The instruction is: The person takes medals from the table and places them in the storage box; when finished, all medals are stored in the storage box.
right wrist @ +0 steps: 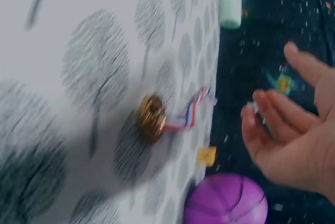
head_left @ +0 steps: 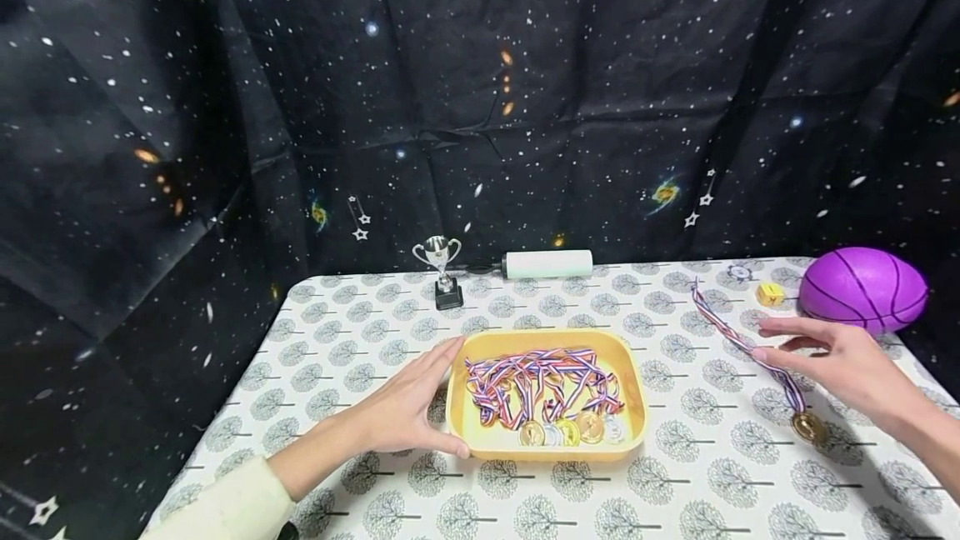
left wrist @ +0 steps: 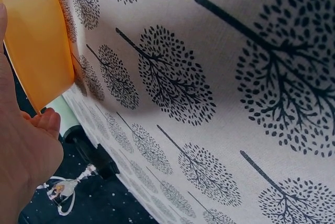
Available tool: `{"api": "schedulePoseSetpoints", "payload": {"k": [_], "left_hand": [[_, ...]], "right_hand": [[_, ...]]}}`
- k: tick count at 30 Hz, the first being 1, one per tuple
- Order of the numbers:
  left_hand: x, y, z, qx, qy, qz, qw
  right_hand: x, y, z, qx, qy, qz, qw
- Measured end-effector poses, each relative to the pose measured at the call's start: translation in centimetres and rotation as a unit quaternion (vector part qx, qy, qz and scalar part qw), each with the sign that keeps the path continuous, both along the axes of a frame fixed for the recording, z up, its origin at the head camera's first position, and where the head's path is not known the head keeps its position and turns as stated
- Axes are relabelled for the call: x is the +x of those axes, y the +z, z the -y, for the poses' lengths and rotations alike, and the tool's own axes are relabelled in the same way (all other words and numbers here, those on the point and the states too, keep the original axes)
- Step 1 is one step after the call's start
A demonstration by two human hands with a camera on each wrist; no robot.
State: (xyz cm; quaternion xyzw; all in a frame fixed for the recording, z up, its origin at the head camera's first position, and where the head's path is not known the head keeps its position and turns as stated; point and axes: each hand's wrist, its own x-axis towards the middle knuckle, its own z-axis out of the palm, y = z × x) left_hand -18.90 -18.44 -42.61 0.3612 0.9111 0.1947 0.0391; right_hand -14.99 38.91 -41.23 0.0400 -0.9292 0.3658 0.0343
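Observation:
My left hand [head_left: 401,402] grips the left end of a yellow tray [head_left: 637,407], thumb at the near corner and fingers at the far one. In the left wrist view, the fingertips [left wrist: 49,122] bend at the tray's corner. Inside the tray lie several medals [head_left: 590,427], gold, silver and bronze in colour, with striped ribbons [head_left: 536,365] bunched behind them. My right hand [head_left: 851,361] hovers over a gold-coloured medal's striped ribbon [head_left: 720,325], thumb and fingers apart, holding nothing. The medal [head_left: 810,428] itself lies on the table, nearer than the hand.
A small silver trophy cup [head_left: 442,273] on a black base stands at the back left. Beside it lies a pale green cylinder [head_left: 549,264]. At the back right are a yellow cube [head_left: 769,294] and a purple ball [head_left: 862,288]. A dark star-printed cloth [head_left: 480,107] hangs behind the table.

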Motion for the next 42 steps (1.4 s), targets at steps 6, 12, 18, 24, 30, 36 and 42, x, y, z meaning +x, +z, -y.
{"api": "schedulePoseSetpoints", "payload": {"k": [6, 12, 18, 24, 30, 36, 42], "left_hand": [[0.0, 0.0, 0.0, 0.006, 0.000, 0.002, 1.0000], [0.0, 0.0, 0.0, 0.004, 0.001, 0.003, 1.0000], [0.2, 0.0, 0.0, 0.001, 0.002, 0.005, 1.0000], [0.1, 0.0, 0.0, -0.002, 0.004, 0.006, 1.0000], [0.0, 0.2, -0.1, -0.004, 0.005, 0.012, 0.9999], [0.0, 0.2, -0.1, -0.005, 0.005, 0.012, 0.9999], [0.0, 0.1, 0.0, -0.005, 0.000, 0.008, 1.0000]], "right_hand": [[1.6, -2.4, -2.7, -0.028, 0.026, 0.002, 0.999], [3.1, -4.3, -4.5, -0.025, 0.053, 0.008, 0.998], [4.0, -6.4, -5.6, -0.036, 0.073, -0.014, 0.997], [4.4, -7.5, -5.8, -0.029, 0.066, -0.041, 0.997], [4.3, -8.2, -5.7, -0.021, 0.065, -0.072, 0.995], [4.0, -8.6, -5.8, 0.003, 0.082, -0.117, 0.990], [3.8, -9.0, -5.6, 0.043, 0.076, -0.126, 0.988]]}}
